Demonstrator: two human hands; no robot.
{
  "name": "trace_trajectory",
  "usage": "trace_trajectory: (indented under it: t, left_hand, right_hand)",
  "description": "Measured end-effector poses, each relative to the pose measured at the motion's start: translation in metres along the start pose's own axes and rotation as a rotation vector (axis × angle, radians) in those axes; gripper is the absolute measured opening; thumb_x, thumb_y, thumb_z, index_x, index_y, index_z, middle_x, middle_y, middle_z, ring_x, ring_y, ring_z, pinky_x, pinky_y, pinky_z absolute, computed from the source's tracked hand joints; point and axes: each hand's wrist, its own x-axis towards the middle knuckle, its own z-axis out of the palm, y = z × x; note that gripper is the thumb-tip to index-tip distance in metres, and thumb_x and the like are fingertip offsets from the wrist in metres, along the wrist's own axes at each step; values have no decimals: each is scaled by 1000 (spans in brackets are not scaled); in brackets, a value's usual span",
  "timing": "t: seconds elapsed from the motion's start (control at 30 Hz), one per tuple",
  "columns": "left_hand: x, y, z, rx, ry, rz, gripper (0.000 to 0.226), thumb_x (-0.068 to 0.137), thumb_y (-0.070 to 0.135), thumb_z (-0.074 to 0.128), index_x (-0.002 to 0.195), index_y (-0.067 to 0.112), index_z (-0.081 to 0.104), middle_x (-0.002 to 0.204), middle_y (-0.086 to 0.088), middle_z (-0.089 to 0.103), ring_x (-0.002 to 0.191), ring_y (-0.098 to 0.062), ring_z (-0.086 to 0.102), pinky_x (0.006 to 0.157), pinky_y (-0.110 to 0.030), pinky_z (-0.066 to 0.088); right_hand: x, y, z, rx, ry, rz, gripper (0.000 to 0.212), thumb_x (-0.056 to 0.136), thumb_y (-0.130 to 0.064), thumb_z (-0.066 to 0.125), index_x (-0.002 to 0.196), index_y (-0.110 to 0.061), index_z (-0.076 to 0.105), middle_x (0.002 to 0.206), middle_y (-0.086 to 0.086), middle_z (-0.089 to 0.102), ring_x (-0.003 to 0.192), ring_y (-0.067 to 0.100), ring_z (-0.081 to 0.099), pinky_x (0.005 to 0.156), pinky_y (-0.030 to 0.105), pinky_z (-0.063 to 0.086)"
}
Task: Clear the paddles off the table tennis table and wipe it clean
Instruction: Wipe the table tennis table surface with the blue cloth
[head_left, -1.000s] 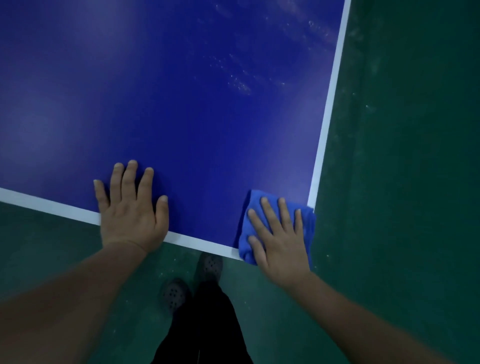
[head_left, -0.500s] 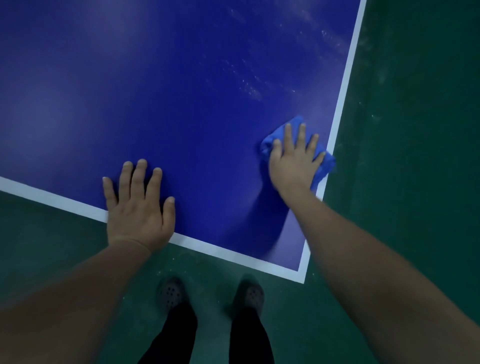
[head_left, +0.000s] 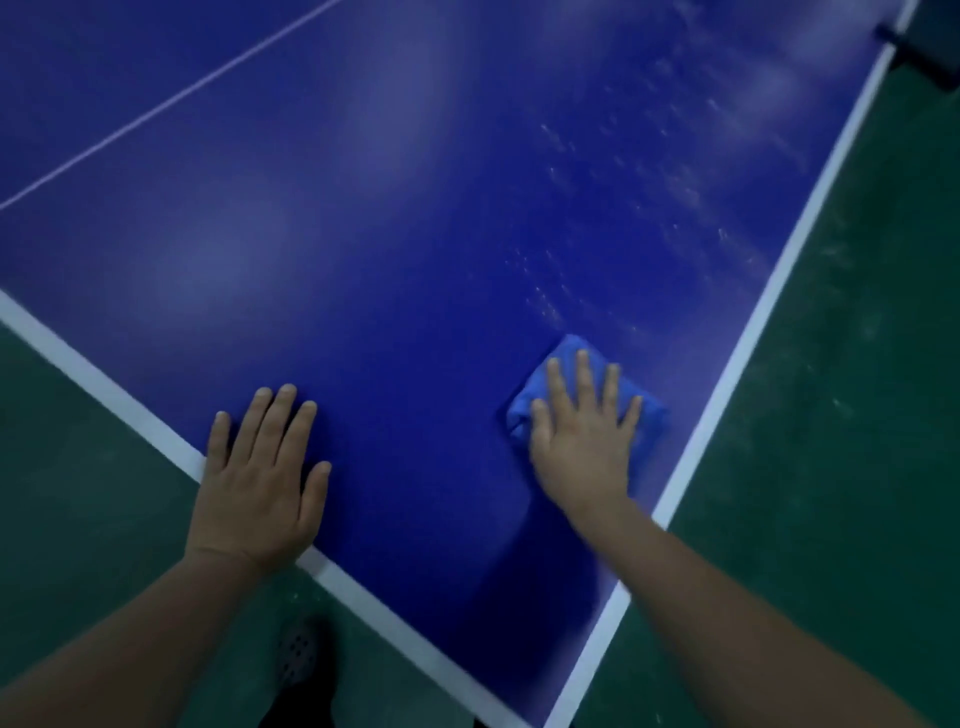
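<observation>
Two hands are laid flat on the blue counter (head_left: 395, 218) near its corner. The left hand (head_left: 260, 480) is spread, fingers straight and slightly apart, across the white end line (head_left: 93, 384), and nothing is held by it; it appears to be used as a brace. The right hand (head_left: 584, 441) is pressed palm-down, fingers straight, onto a folded blue cloth (head_left: 561, 358), which lies directly beneath it, just inside the white side line (head_left: 727, 374). No paddles are seen anywhere in view.

The cloth is judged to be light, soft and limp: it would bunch or unfold if dragged by one edge, so it is best held down by a flat palm over its middle, as shown, or pinched at the thick fold when lifted. The counter is judged to be stiff and smooth, so the cloth should slide easily.

Pale smears (head_left: 670, 182) are seen ahead of the right hand, up along the side line.

Compared with half a second ago, the right hand and cloth have been drawn back from the side line toward the left hand. The left hand has been kept in place.
</observation>
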Motion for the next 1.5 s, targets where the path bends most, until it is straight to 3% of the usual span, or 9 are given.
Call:
trace_trajectory:
  t: [0.3, 0.5, 0.63, 0.83, 1.07, 1.13, 1.3, 1.37, 1.5]
  left_hand:
    - [39, 107, 12, -114, 137, -529, 71, 96, 48, 24, 153, 6, 31, 163, -13, 23, 152, -29, 13, 121, -42, -8]
    - [52, 109, 22, -96, 89, -560, 68, 98, 52, 18, 158, 21, 16, 167, -3, 7, 154, -22, -3, 122, -46, -12]
    - [53, 107, 23, -94, 38, -565, 65, 99, 50, 20, 158, 22, 21, 166, -4, 11, 154, -23, -1, 122, -51, -6]
    - [54, 107, 23, -87, 11, -580, 64, 98, 49, 23, 157, 22, 23, 166, -5, 14, 154, -26, 4, 121, -55, -1]
    - [54, 104, 23, -76, -13, -571, 64, 98, 48, 26, 156, 22, 25, 166, -6, 17, 154, -28, 7, 122, -49, -6]
    - [53, 103, 24, -78, -32, -569, 64, 97, 48, 27, 156, 22, 27, 165, -7, 18, 154, -28, 6, 122, -49, -7]
    - [55, 103, 24, -50, -53, -582, 65, 97, 48, 28, 156, 22, 28, 165, -6, 16, 154, -28, 5, 121, -47, -9]
    - [55, 104, 24, -49, -44, -574, 65, 97, 47, 28, 156, 21, 28, 165, -7, 17, 154, -28, 7, 122, -48, -8]
    - [55, 104, 28, -38, -26, -576, 65, 96, 47, 30, 156, 22, 28, 165, -5, 17, 154, -26, 4, 121, -49, -5]
  right_hand:
    - [116, -120, -6, -31, -70, -895, 57, 102, -52, 23, 156, -35, 23, 166, -5, 10, 153, 29, 1, 119, 61, -3]
    - [317, -41, -44, -32, -31, -392, 56, 102, -51, 21, 157, -38, 14, 167, -7, 4, 153, 28, 0, 119, 62, 1]
    - [327, -41, -50, 18, -37, -256, 58, 102, -51, 18, 158, -35, 13, 167, -5, 2, 153, 31, -3, 119, 61, -1]
    - [234, -84, -22, -118, -76, -1137, 59, 97, -53, 26, 151, -33, 37, 162, -1, 29, 150, 33, 20, 117, 61, 9]
    - [411, -46, -64, 3, -10, -290, 58, 103, -52, 19, 158, -36, 12, 167, -6, 2, 153, 29, -3, 119, 60, 0]
    - [389, -68, -59, -1, -11, -295, 58, 103, -52, 19, 158, -34, 13, 167, -4, 3, 153, 31, -2, 119, 62, 0]
    - [315, -110, -36, -149, -63, -937, 61, 98, -54, 18, 156, -35, 22, 166, -6, 12, 153, 28, 5, 120, 58, 2]
    - [355, -100, -46, -164, -38, -834, 57, 101, -52, 23, 156, -37, 21, 166, -7, 10, 153, 27, 4, 120, 59, 4]
    - [431, -50, -70, 2, -40, -233, 57, 103, -53, 19, 158, -38, 11, 167, -7, 1, 153, 28, -3, 120, 60, 0]
